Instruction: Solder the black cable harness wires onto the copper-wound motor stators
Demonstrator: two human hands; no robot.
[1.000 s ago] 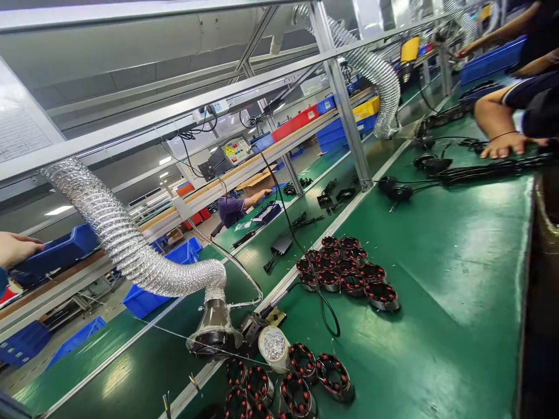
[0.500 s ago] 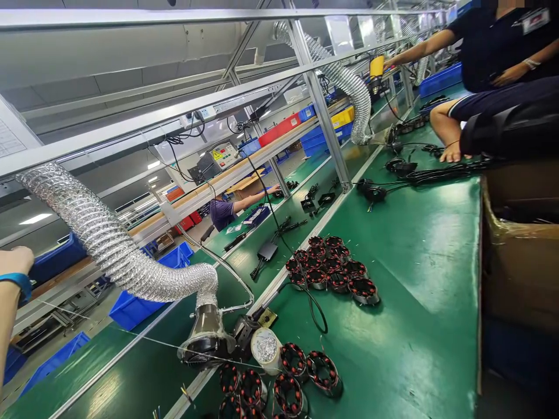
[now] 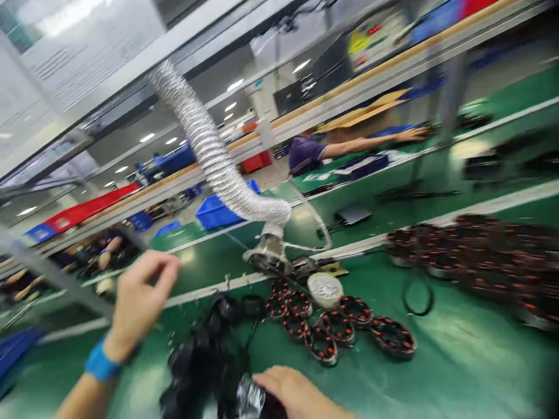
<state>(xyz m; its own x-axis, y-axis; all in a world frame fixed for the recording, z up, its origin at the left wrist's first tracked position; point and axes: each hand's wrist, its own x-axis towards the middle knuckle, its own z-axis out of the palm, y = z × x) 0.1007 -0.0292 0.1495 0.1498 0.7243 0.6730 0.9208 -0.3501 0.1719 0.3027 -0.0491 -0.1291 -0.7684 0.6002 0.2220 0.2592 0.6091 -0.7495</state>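
- The left hand (image 3: 142, 297), with a blue band (image 3: 102, 361) on the wrist, is raised above the bench (image 3: 375, 387); its thumb and forefinger bend toward each other, but I cannot tell if they pinch something.
- The right hand (image 3: 299, 393) is low at the front, its fingers curved over a dark part (image 3: 274, 407) beside a shiny piece (image 3: 250, 398); blur hides how firmly they grasp.
- Black parts (image 3: 196, 364) lie in a pile between the two hands.
- Behind the right hand, wound rings (image 3: 393, 337) lie around a pale cup (image 3: 325, 289).
- A silver hose (image 3: 222, 174) comes down to a hood (image 3: 268, 253).
- Across the bench, a person (image 3: 305, 154) stretches an arm.
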